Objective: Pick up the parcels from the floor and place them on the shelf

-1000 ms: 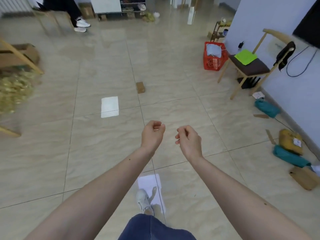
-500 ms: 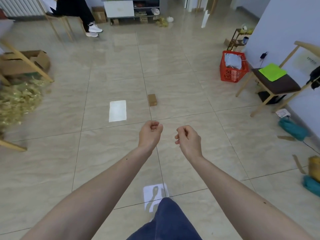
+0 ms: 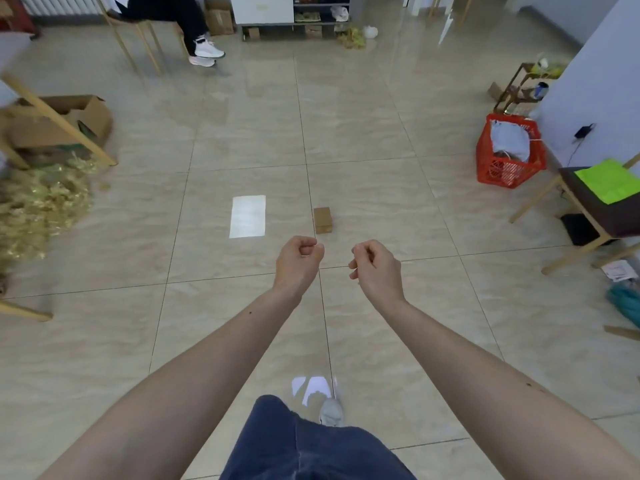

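Both hands are hanging out in front at about the same height, carrying nothing. The left hand [image 3: 298, 259] is curling its fingers loosely into the palm; the right hand [image 3: 375, 268] is doing the same, thumb resting near the forefinger. Neither is touching a parcel.

1 small brown parcel [image 3: 322, 220] is lying on the tiled floor [image 3: 363, 161], just beyond the left hand and slightly to its right, ahead of the gap between the 2 hands. Nothing is resting on it.

The shelf [image 3: 294, 12] is standing far beyond both hands, against the back wall. Small cartons appear to be sitting in its lower bays, though at this range I cannot tell whether they are parcels already delivered.

Progress, as a judgement: this parcel's pick-up is not yet begun. Remaining: reach down, grip, carry it across the room, set it on the shelf.
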Demonstrator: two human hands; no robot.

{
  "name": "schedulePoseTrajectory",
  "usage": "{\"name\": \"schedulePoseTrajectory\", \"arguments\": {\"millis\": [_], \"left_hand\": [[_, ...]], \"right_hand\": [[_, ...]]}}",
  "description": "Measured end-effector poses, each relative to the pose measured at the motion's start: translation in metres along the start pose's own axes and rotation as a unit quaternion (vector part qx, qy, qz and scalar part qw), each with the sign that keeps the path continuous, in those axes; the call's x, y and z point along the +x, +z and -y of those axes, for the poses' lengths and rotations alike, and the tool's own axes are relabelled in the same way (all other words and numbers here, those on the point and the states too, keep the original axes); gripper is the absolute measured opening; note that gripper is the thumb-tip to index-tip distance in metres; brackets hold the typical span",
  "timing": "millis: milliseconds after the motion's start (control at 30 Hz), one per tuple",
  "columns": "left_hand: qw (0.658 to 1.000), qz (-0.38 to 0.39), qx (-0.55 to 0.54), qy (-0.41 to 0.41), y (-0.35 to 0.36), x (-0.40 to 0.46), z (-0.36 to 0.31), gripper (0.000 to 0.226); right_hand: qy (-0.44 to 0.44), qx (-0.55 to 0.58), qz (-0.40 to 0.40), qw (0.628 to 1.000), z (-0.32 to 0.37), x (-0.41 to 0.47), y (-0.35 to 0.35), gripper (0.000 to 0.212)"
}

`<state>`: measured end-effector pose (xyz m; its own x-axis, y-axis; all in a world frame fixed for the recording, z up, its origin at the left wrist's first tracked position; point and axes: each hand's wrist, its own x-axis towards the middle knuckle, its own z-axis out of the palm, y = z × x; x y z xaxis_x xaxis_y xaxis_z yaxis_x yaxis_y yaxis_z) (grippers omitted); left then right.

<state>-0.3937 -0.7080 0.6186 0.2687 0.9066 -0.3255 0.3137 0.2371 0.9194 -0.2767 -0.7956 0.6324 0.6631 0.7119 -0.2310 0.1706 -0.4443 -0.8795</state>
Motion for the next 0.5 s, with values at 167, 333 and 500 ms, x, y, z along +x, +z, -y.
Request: {"name": "schedulePoseTrajectory", "arguments": {"millis": [167,333,500], "left_hand": [[1.0,0.018,0.004,-0.008,-0.009,0.074,-0.02,0.024],[0.998,0.053,0.019,-0.003,-0.027,0.156,-0.042,0.027],[0.994,0.099,0.048,0.007,-0.051,0.24,-0.064,0.025]], "right_hand": [[0.011,0.002,0.001,1.0,0.026,0.065,0.03,0.022],[0.024,0.016,-0.022,0.999,0.056,0.131,0.069,0.023],[0.048,0.032,-0.065,0.996,0.088,0.188,0.112,0.023]]}}
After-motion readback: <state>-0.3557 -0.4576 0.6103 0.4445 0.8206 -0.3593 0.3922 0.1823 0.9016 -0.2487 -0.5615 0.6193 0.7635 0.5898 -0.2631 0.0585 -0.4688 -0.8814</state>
